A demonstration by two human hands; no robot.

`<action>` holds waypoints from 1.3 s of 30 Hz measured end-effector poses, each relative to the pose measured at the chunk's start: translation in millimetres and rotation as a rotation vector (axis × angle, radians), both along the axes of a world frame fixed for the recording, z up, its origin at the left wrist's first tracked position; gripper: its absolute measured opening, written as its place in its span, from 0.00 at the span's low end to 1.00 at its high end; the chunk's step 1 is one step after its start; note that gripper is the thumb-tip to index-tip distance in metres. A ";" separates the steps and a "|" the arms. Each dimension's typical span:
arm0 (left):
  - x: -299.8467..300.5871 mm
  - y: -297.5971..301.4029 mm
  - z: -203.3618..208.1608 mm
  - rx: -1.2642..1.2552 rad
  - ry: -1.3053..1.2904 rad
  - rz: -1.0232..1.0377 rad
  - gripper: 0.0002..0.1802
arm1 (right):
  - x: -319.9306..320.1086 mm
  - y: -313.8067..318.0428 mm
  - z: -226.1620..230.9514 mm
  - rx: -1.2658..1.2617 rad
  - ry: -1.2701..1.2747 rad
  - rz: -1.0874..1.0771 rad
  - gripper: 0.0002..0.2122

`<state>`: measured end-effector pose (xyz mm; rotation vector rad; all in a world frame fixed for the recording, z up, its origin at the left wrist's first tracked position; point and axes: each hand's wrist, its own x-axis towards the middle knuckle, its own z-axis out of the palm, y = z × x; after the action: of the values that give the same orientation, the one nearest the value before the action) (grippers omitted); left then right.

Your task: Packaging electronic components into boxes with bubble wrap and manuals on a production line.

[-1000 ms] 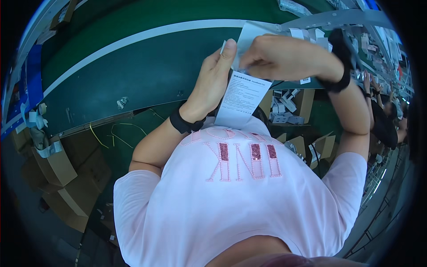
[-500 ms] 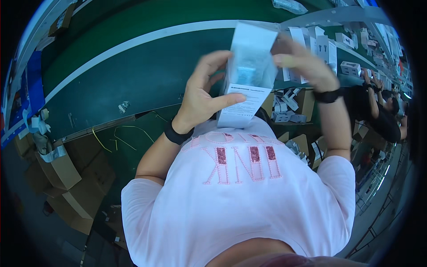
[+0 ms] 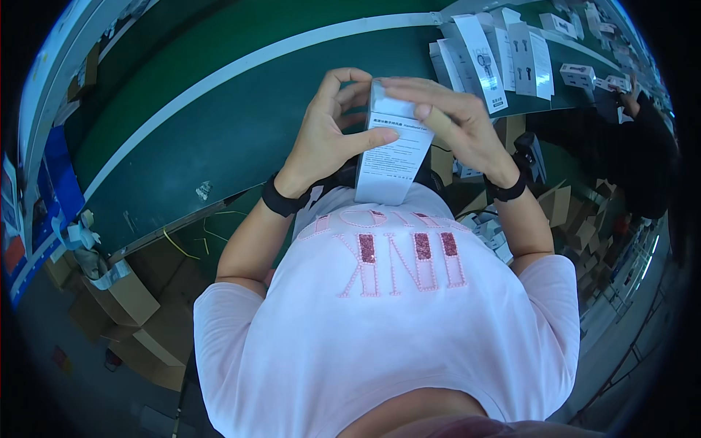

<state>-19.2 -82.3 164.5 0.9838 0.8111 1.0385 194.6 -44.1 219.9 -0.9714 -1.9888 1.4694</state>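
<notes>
We have both hands on one thing. Our left hand (image 3: pixel 325 139) cups the left edge of a tall white rectangular cardboard carton (image 3: pixel 392 150), its thumb pressed flat across the printed front face and its fingers curled round the top corner. Our right hand (image 3: pixel 456 128) comes over the top end, fingers laid along the upper edge, so each grip is closed on the carton from its own side. The carton is held upright in the air close to our chest, its lower end just above the pink printed shirt (image 3: pixel 394 314), and well above the green belt-like worktop (image 3: pixel 219 124).

The hold looks pinched rather than wrapped, in our judgement. The carton is thin card, so a hard squeeze from the thumb could dent the face or buckle a wall. If the top flap is loose under our right fingers, which we cannot tell, pressing it askew could crease it or leave it sticking up. Should one hand let go to shift, the other holds only an edge, and the carton could tip and drop toward the brown cardboard boxes (image 3: pixel 139 314) by the floor.

Further out, flat white cartons (image 3: pixel 504 51) lie in a row on the worktop, and another person in dark clothing (image 3: pixel 642 146) works at the far right.
</notes>
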 end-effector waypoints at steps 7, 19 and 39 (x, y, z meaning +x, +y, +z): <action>30.6 29.5 0.7 -0.057 -0.017 -0.137 0.37 | 32.1 -4.2 6.9 0.270 -0.235 -0.002 0.24; 123.3 330.1 -75.4 0.536 1.070 -0.176 0.64 | 243.5 24.6 88.3 0.569 -0.195 -1.353 0.34; 71.3 343.0 -84.7 -0.487 -0.290 0.188 0.19 | 356.7 123.7 -9.7 0.553 -0.134 -1.282 0.21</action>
<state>52.1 260.7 79.8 0.3390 0.8693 1.0458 551.3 79.6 210.2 -1.5931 -1.1797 0.1465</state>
